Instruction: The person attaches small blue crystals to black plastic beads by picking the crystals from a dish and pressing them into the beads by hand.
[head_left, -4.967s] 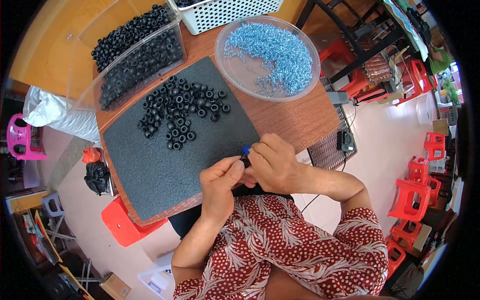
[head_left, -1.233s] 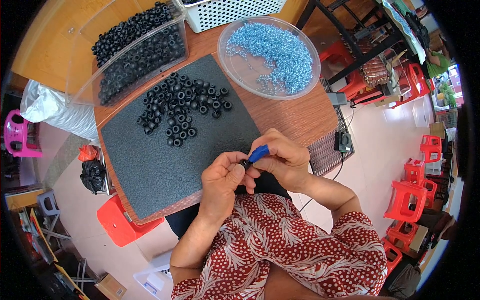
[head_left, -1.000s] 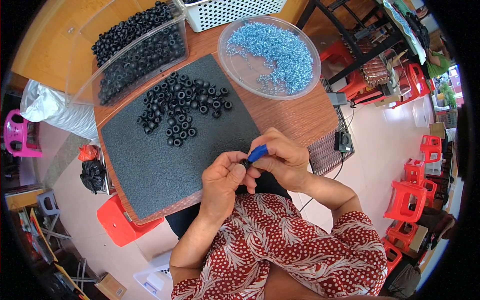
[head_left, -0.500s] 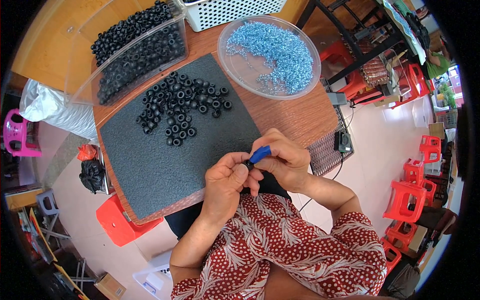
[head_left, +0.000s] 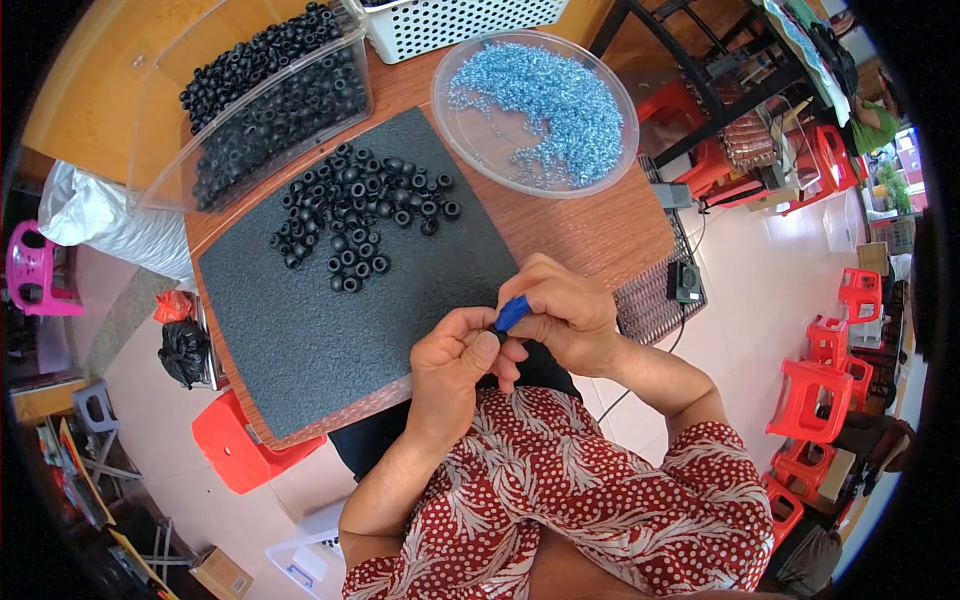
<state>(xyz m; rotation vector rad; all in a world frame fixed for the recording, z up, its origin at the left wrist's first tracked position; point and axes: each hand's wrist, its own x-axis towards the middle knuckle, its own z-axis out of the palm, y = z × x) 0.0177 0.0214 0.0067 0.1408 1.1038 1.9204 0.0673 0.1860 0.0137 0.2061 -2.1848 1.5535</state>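
Between the thumb and fingers of my left hand [head_left: 446,368] is a small black bead-like ring [head_left: 497,334], partly covered by the fingertips. My right hand [head_left: 572,318] pinches a small blue tool [head_left: 512,312], whose lower end meets the black piece. The tool's exact kind and tip are hidden by my fingers. Both hands are close together just over the near edge of a dark grey mat [head_left: 300,350]. Farther up the mat lies a loose heap of black, round, hollow pieces [head_left: 362,187] like those in the bin.
A clear bin [head_left: 368,85] of black pieces stands at the far left of the wooden table [head_left: 585,235]. Right of it are a white perforated basket [head_left: 455,28] and a round clear tray [head_left: 470,150] of pale-blue beads. A red stool [head_left: 228,440] stands by the left table edge.
The blue tool has tilted slightly and moved a little left and down with my right fingers. My left hand keeps its grip on the black piece almost unchanged.
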